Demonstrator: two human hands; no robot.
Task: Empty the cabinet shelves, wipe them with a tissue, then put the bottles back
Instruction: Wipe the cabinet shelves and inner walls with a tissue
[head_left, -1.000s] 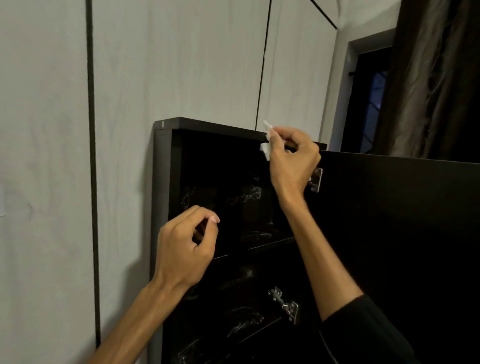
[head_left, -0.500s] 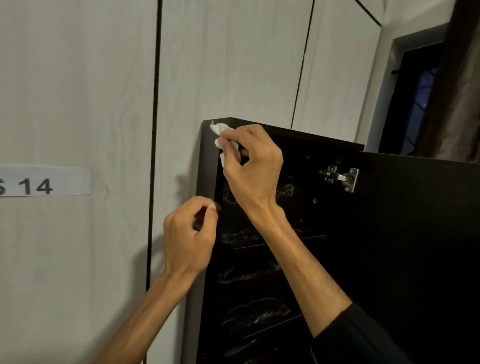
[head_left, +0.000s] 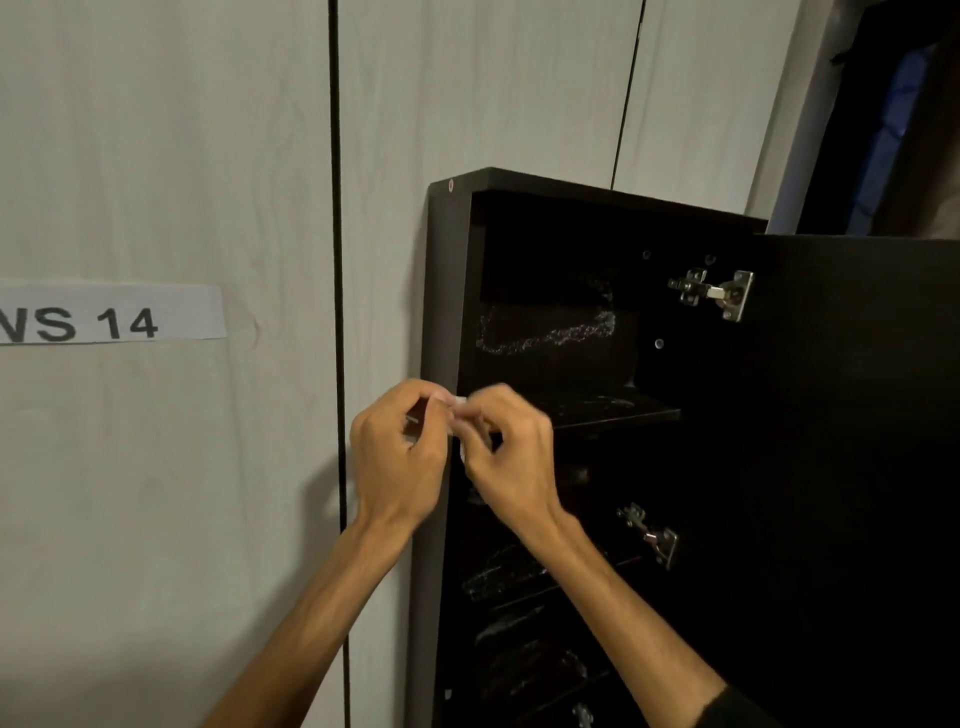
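A paper label (head_left: 111, 314) reading "NS 14" sticks to the pale wood-grain wall panel (head_left: 171, 156). Beside it stands the tall black cabinet (head_left: 441, 291), its door (head_left: 857, 415) swung open on metal hinges (head_left: 714, 293), its glossy shelves (head_left: 597, 408) dark. In front of its left edge, the left hand (head_left: 397, 467) and right hand (head_left: 511, 462) meet, fingers curled, both pinching a small white tissue (head_left: 460, 415) between them.

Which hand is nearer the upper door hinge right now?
Right. The right hand sits below and left of the upper hinge, in front of the shelf edge; the left hand is farther left, by the cabinet's side panel. Both pinch the tissue.
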